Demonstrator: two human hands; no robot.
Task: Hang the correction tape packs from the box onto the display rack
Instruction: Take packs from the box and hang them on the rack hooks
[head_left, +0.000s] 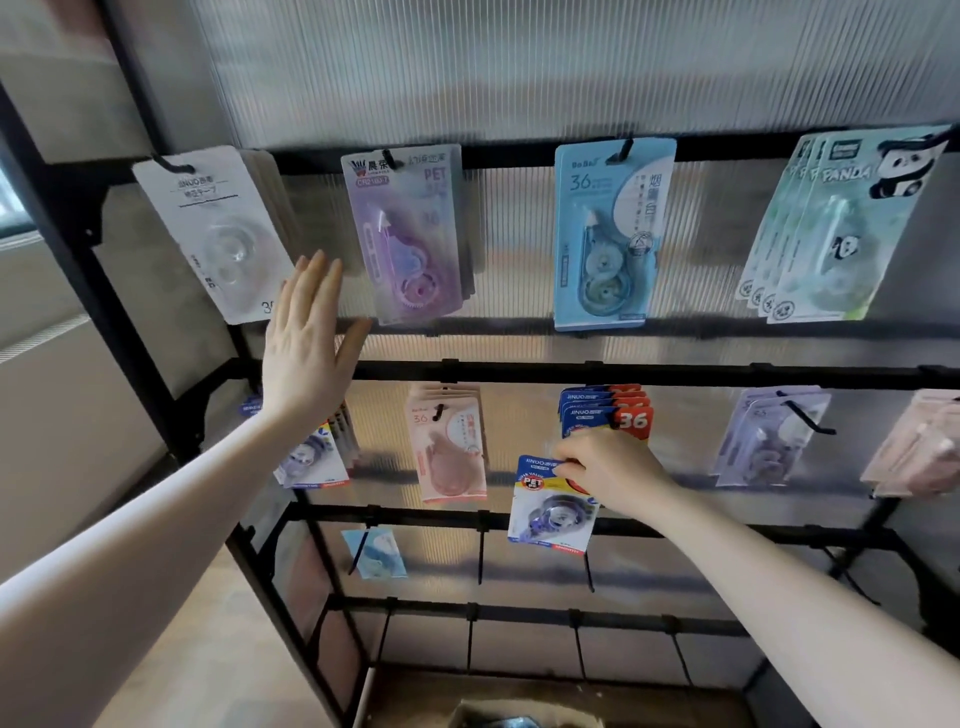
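Most hooks were stocked; my right hand (602, 470) pinched a blue pack (551, 506) yet unhung, my left hand (306, 343) flat, empty

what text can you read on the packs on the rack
"36" on the light blue pack
"PANDA" on the green packs
"PET" on the purple pack
"36" on the blue-red packs
"PET" on the pack pinched by the right hand
Other print is too blurred.

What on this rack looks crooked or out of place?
The white pack at the top left hangs tilted, its bottom swung right beside the open left hand. The other hung packs look roughly straight.
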